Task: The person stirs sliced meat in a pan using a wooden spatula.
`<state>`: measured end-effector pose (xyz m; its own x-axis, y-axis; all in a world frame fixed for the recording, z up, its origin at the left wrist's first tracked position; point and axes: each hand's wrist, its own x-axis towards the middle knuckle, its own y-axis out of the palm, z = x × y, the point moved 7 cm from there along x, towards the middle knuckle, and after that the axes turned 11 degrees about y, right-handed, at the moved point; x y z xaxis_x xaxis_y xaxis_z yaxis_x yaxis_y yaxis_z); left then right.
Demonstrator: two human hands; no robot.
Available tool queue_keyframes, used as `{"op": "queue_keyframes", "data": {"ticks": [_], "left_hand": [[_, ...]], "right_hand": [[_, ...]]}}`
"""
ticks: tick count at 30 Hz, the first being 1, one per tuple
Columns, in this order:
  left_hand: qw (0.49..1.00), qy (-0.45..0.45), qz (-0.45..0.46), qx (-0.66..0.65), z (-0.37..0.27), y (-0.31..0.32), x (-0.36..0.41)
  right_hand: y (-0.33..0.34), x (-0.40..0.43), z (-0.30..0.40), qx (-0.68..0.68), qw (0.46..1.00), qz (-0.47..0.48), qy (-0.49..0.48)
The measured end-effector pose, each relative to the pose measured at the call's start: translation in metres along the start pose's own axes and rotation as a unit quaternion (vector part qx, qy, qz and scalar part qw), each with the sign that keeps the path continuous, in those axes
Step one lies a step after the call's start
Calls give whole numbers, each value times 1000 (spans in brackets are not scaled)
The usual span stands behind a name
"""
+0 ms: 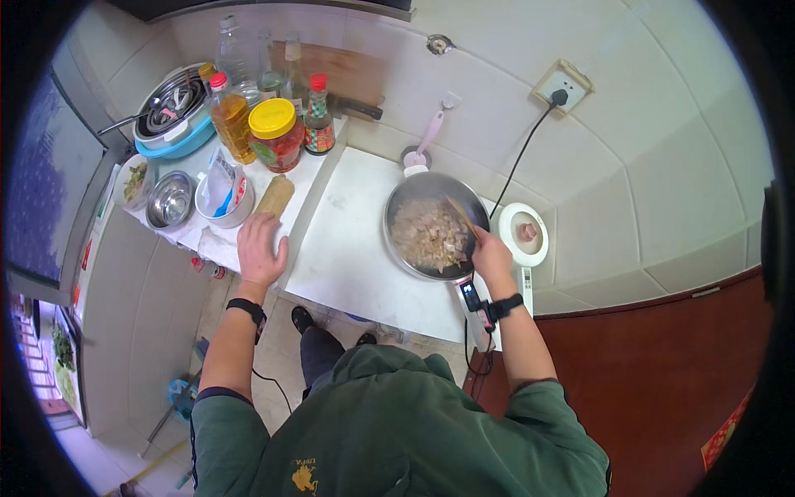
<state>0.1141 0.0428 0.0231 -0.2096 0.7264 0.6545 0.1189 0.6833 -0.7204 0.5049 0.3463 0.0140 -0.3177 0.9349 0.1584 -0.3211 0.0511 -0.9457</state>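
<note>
Chopped pale meat (431, 233) lies in a dark-lined electric frying pan (435, 181) on the white counter. My right hand (492, 255) is closed around wooden chopsticks (463, 214), whose far ends reach into the food over the pan's right side. Near the lower end of a tan roll-shaped thing (275, 196), on the raised left ledge, rests my left hand (261, 248), palm down with the thumb apart. A white-rimmed lid with a pink knob (526, 232) lies right of the pan. The pan's handle (475, 310) points towards me, below my right hand.
On the left ledge stand an oil bottle (232, 121), a yellow-lidded jar (273, 127), a sauce bottle (319, 121), a steel bowl (170, 200) and a white tub (231, 208). A black-handled knife (360, 109) lies by the wall. A power cord (525, 149) runs from the wall socket (564, 87).
</note>
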Motion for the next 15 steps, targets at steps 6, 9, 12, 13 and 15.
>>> {"op": "queue_keyframes", "data": {"ticks": [6, 9, 12, 13, 15], "left_hand": [[1000, -5, -5, 7, 2, 0, -1], [1000, -11, -2, 10, 3, 2, -3], [1000, -13, 3, 2, 4, 2, -3], [1000, -17, 3, -2, 4, 2, -2], [1000, -14, 6, -1, 2, 1, 0]], "right_hand": [[-4, 2, 15, -23, 994, 107, -15], [-38, 1, -12, -49, 992, 110, 26], [-49, -3, -27, -105, 985, 131, 41], [-45, -5, -25, -112, 980, 162, 25], [-39, -14, -25, -108, 962, 247, 43]]}}
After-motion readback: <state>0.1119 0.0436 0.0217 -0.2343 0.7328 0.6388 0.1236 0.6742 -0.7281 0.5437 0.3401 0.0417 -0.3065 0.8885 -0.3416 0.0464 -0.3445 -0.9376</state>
